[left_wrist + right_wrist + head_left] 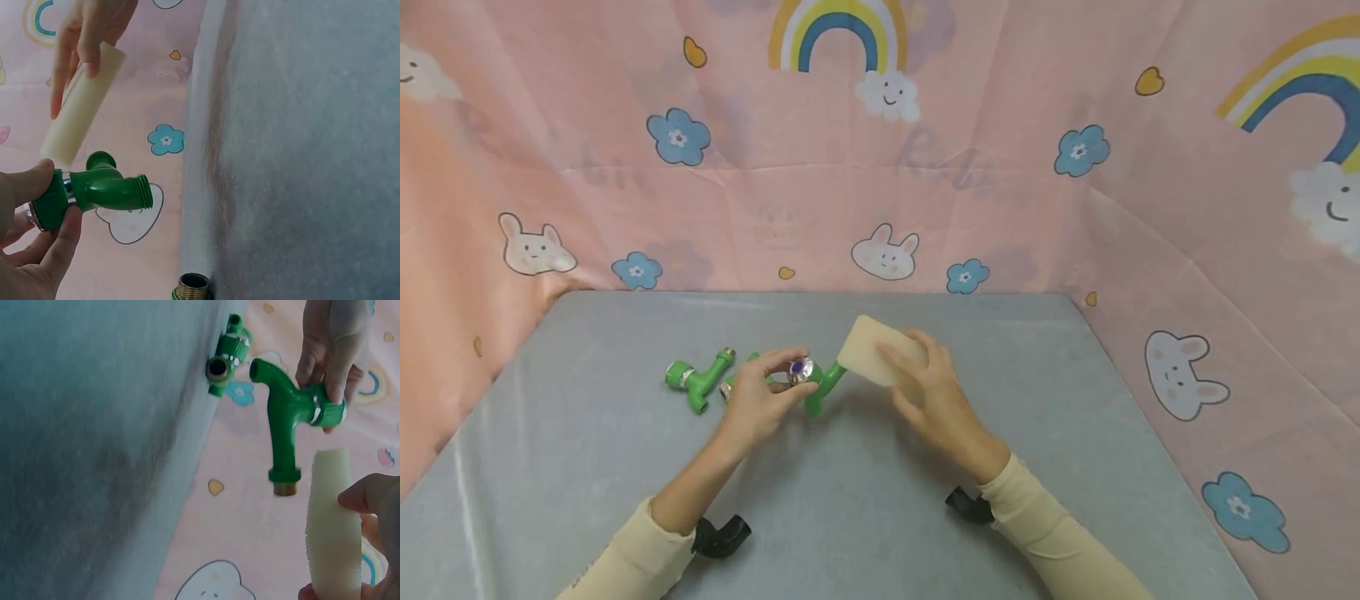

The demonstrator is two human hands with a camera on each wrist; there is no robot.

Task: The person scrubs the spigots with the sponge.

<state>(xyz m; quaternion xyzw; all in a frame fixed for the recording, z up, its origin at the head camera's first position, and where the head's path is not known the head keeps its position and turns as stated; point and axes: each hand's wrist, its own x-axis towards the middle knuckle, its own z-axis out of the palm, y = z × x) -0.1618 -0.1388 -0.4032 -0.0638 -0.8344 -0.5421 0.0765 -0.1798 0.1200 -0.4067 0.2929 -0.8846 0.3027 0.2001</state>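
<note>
In the head view my left hand (758, 402) grips a green tap (826, 387) by its round handle, above the table. The handle's end shows a silver cap with a blue centre. My right hand (938, 404) holds a cream sponge block (867, 350) between thumb and fingers, close to the tap. From the left wrist, the sponge (81, 106) appears edge-on just over the tap's handle, and the tap's threaded end (142, 191) points away from the fingers. The right wrist view shows the tap's spout (265, 370) and its brass inlet (285, 489).
A second green tap (698, 383) lies on the grey table (880, 517), left of my left hand. Another green piece (726, 389) beside it is mostly hidden by that hand. Black curved pieces (722, 537) sit at both wrists. A pink patterned cloth (790, 192) hangs behind the table.
</note>
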